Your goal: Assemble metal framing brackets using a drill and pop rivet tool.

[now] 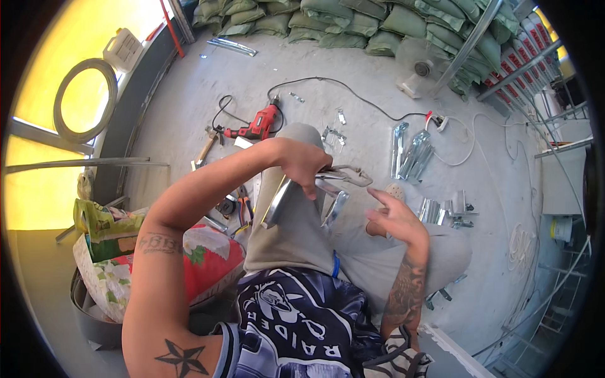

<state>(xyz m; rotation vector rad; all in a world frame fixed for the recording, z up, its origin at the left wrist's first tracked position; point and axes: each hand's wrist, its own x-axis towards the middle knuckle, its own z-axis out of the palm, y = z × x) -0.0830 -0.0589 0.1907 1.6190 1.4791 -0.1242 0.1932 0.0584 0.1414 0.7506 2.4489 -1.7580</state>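
My left hand (305, 165) is closed over my bent knee, around a grey metal tool (353, 176) with curved jaws that looks like locking clamp pliers. Below that hand a short shiny metal channel (276, 205) slants down along my thigh. Another shiny metal piece (334, 209) hangs under the jaws; whether it belongs to the tool I cannot tell. Just right of the jaws, my right hand (398, 218) has its fingers stretched out and holds nothing. Its index finger points toward the jaw tips, apart from them.
A red corded drill (255, 125), a hammer (205, 150) and pliers (243, 205) lie left of my knee. Cut metal profiles (413, 154) and brackets (435, 212) lie to the right. Filled sacks (353, 19) line the back; a red-and-white bag (208, 255) sits at my left.
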